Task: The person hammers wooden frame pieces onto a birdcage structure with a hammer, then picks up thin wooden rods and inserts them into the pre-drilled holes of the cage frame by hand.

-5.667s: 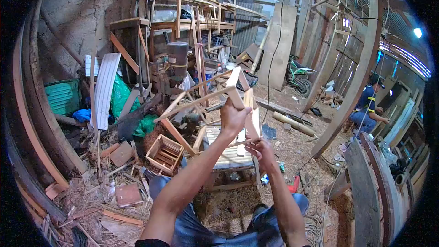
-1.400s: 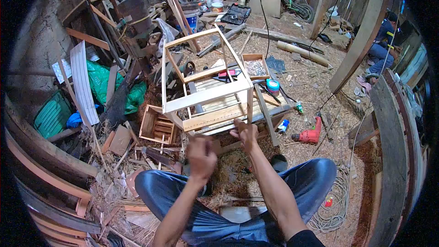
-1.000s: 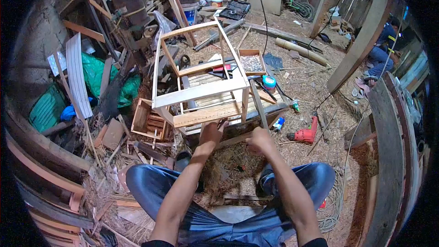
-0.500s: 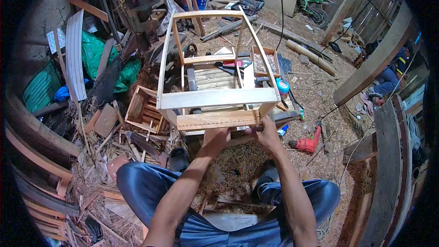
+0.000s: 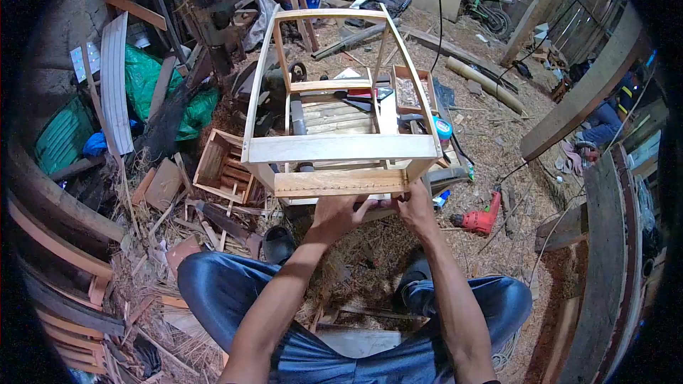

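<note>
A low slatted workbench (image 5: 334,119) is standing on the sawdust-covered floor (image 5: 491,135) and is carrying the wooden frame (image 5: 340,148), a shallow wooden tray (image 5: 409,92) and a tape roll (image 5: 442,129). A red drill (image 5: 478,219) and a small slatted crate (image 5: 226,171) are lying directly on the floor beside the workbench.

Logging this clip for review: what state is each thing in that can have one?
Pale wooden box frame: upright on low slatted bench, open-sided.
Left hand: gripping frame's lower front rail.
Right hand: at same rail's right end.
Red power drill: lying on sawdust floor.
Small slatted wooden crate: on floor, tilted.
</note>
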